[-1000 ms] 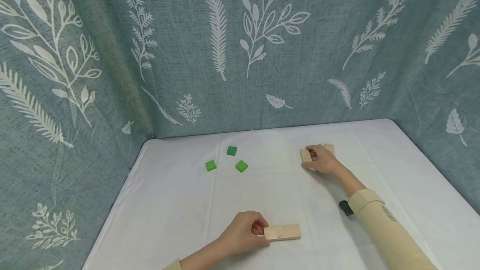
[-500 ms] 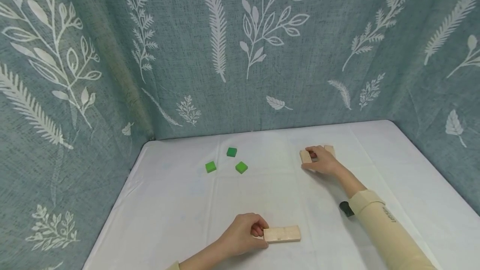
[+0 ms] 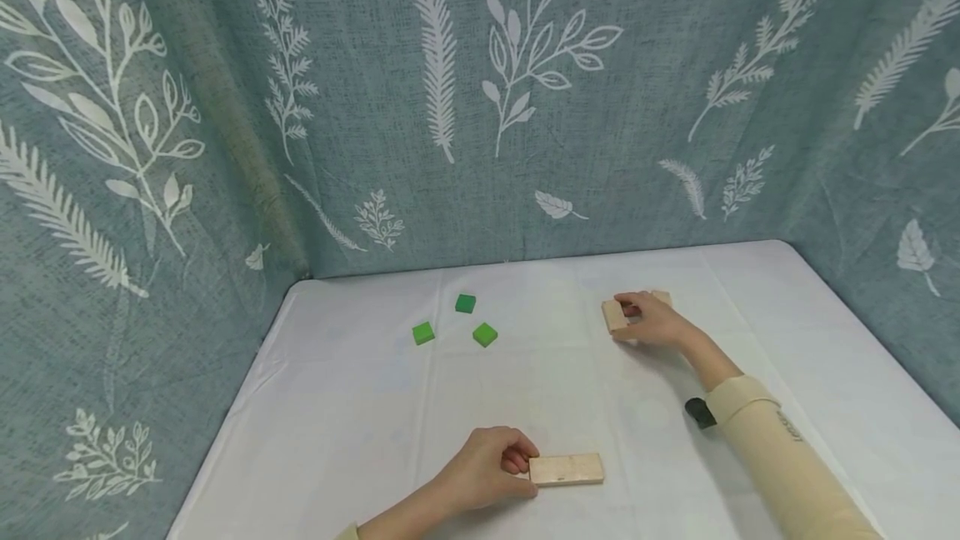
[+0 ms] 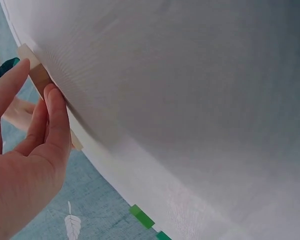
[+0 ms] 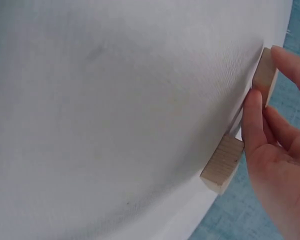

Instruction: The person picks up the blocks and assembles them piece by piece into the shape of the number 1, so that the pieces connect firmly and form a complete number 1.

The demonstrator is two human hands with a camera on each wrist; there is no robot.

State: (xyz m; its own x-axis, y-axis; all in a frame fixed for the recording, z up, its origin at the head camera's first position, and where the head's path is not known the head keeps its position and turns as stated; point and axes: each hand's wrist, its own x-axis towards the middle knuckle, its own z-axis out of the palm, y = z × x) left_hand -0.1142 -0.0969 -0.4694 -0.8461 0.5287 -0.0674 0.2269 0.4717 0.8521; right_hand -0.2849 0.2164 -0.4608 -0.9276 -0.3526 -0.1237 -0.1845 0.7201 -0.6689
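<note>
Two hands, each pinching a wooden block on a white-covered counter

Three green blocks lie loosely grouped, well apart from both hands, toward the far left of the counter [image 3: 352, 407]: a darker green block [image 3: 465, 303] farthest back, a left green block [image 3: 423, 333] and a right green block [image 3: 485, 335] nearer. A third wooden block [image 3: 662, 297] sits just right of the right hand [image 3: 652, 320], which partly covers it in the head view; the right wrist view shows a gap between it and the held block. On the near right, a small dark object [image 3: 697, 412] is partly hidden by the beige right sleeve [image 3: 780, 465]. A blue-green curtain [image 3: 465, 215] with white leaf prints rises behind the far edge and along both sides.

Dark lettering [image 3: 790, 425] runs along the right sleeve, too small to read with certainty.

The hands are well apart. The left hand [image 3: 487, 467] pinches the left end of the near wooden block [image 3: 566, 470], thumb on the near side and fingers on the far side. This block lies flat, near the middle, its long axis running almost straight left to right. The right hand pinches the far wooden block [image 3: 614, 317] at the far right, thumb at its near end and fingers at its far end; its long axis runs near to far, the near end angled slightly right.
</note>
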